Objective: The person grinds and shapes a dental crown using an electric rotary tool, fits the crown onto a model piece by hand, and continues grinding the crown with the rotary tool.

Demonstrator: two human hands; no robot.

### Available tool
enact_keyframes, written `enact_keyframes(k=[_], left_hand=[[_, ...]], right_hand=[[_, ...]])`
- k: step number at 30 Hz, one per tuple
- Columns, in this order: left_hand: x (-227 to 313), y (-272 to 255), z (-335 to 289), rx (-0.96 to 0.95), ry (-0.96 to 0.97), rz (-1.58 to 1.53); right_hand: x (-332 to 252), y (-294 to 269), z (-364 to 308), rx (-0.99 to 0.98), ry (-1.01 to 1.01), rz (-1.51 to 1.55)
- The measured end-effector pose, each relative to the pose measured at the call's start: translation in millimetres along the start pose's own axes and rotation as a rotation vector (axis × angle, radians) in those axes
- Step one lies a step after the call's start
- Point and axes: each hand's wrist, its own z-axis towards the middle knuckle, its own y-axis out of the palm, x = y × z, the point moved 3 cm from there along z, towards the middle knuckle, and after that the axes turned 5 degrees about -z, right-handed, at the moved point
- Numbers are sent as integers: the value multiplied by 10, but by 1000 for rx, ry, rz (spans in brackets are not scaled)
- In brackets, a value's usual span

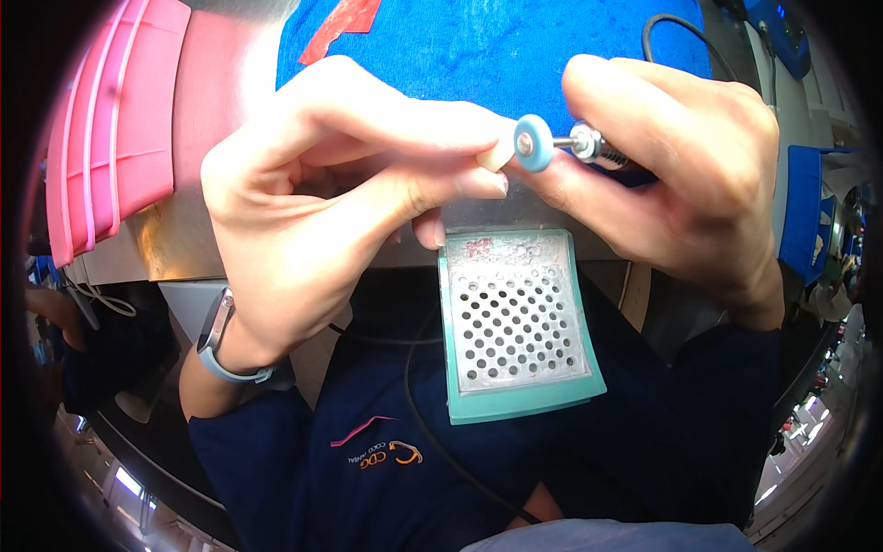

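Left hand point(285, 230) pinches a pale piece point(496, 158), right hand point(685, 166) grips a handpiece point(602, 150), wheel point(539, 144) close by — work looks under way; how much remains, unclear.

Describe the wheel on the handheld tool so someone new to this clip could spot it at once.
Start at the bright blue towel at the top, then find the right hand gripping a slim tool. The wheel sits on its metal shaft, beside the small pale piece pinched by the left hand. It alone is a round, light-blue disc with a metal centre.
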Motion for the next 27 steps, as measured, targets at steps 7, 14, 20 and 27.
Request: enact_keyframes(k=[7, 14, 20, 27], left_hand=[[-9, -5, -13, 13, -14, -12], [-9, 10, 5, -2, 1, -17], [8, 14, 0, 23, -15, -19], [11, 32, 2, 43, 31, -16]], right_hand=[[-8, 15, 16, 28, -20, 23], [-4, 8, 9, -2, -35, 23], [34, -5, 9, -64, -34, -28], [35, -43, 31, -7, -20, -20]])
